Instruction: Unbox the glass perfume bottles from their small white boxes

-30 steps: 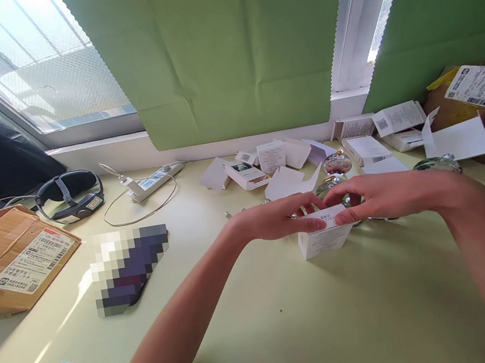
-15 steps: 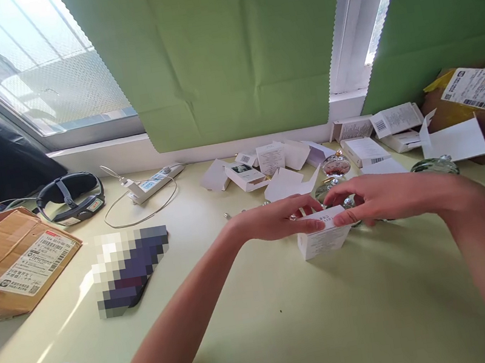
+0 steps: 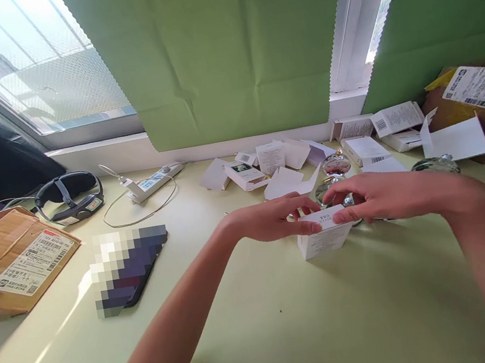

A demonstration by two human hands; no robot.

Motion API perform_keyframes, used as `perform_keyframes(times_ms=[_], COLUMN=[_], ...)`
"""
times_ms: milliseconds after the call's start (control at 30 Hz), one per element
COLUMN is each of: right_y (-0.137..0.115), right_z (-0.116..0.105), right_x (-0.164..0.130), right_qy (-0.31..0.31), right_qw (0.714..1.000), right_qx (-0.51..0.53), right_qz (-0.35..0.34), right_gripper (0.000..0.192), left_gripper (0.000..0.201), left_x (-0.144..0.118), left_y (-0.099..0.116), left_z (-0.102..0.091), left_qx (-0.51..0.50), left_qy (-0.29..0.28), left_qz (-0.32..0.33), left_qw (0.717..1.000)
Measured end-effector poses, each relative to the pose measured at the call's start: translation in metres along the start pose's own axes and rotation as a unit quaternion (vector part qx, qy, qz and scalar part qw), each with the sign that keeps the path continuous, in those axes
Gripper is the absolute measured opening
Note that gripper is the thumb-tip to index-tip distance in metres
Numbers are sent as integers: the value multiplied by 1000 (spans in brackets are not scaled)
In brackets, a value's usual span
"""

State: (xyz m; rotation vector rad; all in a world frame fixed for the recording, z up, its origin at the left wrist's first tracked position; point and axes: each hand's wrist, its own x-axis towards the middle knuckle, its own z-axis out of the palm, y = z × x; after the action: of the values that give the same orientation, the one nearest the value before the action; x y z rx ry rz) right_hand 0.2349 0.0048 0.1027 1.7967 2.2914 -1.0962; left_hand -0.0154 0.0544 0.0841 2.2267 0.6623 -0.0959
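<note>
Together left hand [image 3: 276, 219] and right hand [image 3: 376, 197] pinch the small white box [image 3: 323, 241] top.

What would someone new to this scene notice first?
Both hands meet at mid-table on a small white box, the left hand and right hand pinching its top. Behind them lies a scatter of opened white cartons, and a big green paper sheet covers the window.

A pale green table [image 3: 265, 325] bears white cartons [image 3: 262, 163], a parcel [image 3: 11, 261], a phone [image 3: 130, 270].
</note>
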Motion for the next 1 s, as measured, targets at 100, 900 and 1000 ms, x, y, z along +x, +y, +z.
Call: perform_keyframes(times_ms=[100, 900, 1000], right_y=[-1, -6, 0], right_z=[1, 1, -3], right_x=[1, -2, -10], right_qy=[-5, 4, 23], right_qw=[1000, 999, 998], right_qx=[3, -17, -22], right_qz=[7, -32, -49], right_gripper=[67, 64, 60], left_gripper=[54, 57, 56], left_x=[1, -1, -5], left_y=[0, 9, 21], left_z=[0, 3, 7], left_qx=[-7, 21, 70], left_qy=[-4, 29, 46], left_qz=[-4, -9, -1], left_qw=[1000, 999, 996])
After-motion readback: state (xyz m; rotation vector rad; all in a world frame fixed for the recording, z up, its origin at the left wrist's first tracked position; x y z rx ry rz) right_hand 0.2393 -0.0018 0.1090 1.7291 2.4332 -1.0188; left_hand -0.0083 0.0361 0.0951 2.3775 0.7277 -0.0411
